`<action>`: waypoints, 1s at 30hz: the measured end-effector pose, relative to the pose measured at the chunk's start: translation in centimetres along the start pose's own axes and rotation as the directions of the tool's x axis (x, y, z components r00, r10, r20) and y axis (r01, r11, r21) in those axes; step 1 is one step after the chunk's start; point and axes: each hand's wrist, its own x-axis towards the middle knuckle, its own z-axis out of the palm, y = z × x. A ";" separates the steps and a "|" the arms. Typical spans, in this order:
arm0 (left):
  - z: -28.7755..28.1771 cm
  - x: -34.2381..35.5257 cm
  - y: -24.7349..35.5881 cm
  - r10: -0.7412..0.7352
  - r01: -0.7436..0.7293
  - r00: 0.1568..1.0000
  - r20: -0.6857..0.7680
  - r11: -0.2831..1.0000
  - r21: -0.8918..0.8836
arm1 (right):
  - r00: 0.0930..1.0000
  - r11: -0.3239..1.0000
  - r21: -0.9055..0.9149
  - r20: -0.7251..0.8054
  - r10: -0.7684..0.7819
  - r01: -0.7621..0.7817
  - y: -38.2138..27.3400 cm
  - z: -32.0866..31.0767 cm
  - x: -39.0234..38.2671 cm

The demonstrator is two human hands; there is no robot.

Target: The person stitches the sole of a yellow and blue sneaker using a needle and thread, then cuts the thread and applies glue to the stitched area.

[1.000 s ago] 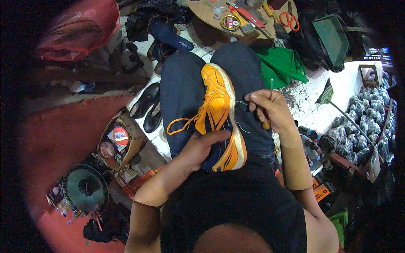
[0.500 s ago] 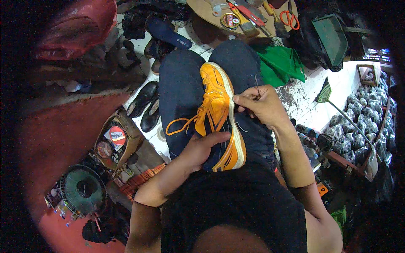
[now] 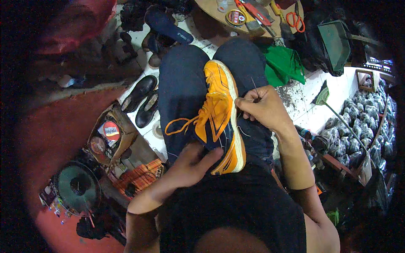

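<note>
An orange sneaker (image 3: 219,99) with a pale sole lies along my thighs, toe pointing away from me and sole edge facing right. Its orange lace loops out to the left. My left hand (image 3: 190,166) is at the shoe's heel opening, thumb over the collar and the other fingers hidden under or inside it. Beside the sole's middle, my right hand (image 3: 263,107) pinches a thin needle-like tool (image 3: 254,83), whose slim shaft sticks up past the fingers. Loose pale thread (image 3: 244,133) curls off the sole edge, and more strands cross the shoe's side.
A round table (image 3: 206,8) ahead carries brushes, a round tin (image 3: 235,17) and orange-handled scissors (image 3: 295,22). Black shoes (image 3: 140,92), a box (image 3: 126,145) and a fan (image 3: 77,188) are on the left. On the right are a green cloth (image 3: 284,65), a rake (image 3: 322,96) and many bagged bundles (image 3: 350,126).
My left hand has slid back and left along the heel, its thumb drawn off the shoe's side. My right hand stays by the sole; the needle-like tool tilts more to the left.
</note>
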 end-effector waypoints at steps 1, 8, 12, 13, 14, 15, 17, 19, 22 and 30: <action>-0.5 -0.7 -0.3 -0.021 0.021 1.000 -0.002 1.000 -0.014 | 1.000 1.000 0.006 0.011 0.025 -0.026 -0.1 -0.1 0.1; -1.2 -4.7 -3.4 0.124 -0.351 0.868 -0.481 0.838 -0.418 | 0.995 0.996 0.045 0.065 0.074 -0.077 -0.9 -0.2 0.4; -1.8 -5.0 -4.7 0.083 -0.424 0.905 -0.418 0.284 -0.860 | 0.994 0.996 0.024 0.061 0.087 -0.089 -0.8 0.1 0.4; -1.8 -4.8 -4.8 0.093 -0.339 0.940 -0.328 0.153 -0.928 | 0.992 0.995 0.008 0.080 0.099 -0.100 -0.7 0.1 0.5; -1.7 -4.6 -4.7 0.057 -0.260 0.965 -0.255 0.162 -0.952 | 0.990 0.995 0.000 0.097 0.100 -0.100 -0.6 0.0 0.6; -1.6 -4.4 -4.6 -0.044 -0.159 0.982 -0.182 0.319 -0.934 | 0.989 0.996 0.008 0.121 0.082 -0.084 -0.4 -0.1 0.6; -0.6 -3.8 -3.7 -0.304 0.118 0.936 -0.180 0.749 -0.652 | 0.986 0.997 0.011 0.149 0.069 -0.072 -0.1 -0.3 0.8; 0.0 -3.1 -2.7 -0.124 0.041 0.960 -0.250 0.948 -0.314 | 0.980 0.998 0.058 0.199 0.027 -0.039 0.2 -0.6 0.8; 0.2 -2.1 -1.0 0.110 -0.116 0.968 -0.223 0.993 -0.015 | 0.970 0.995 0.094 0.240 -0.043 0.021 0.5 -0.9 0.5; -0.5 -0.3 0.2 0.140 -0.125 0.986 -0.090 0.980 0.158 | 0.989 0.994 -0.061 0.123 -0.087 0.095 0.8 -0.3 -0.2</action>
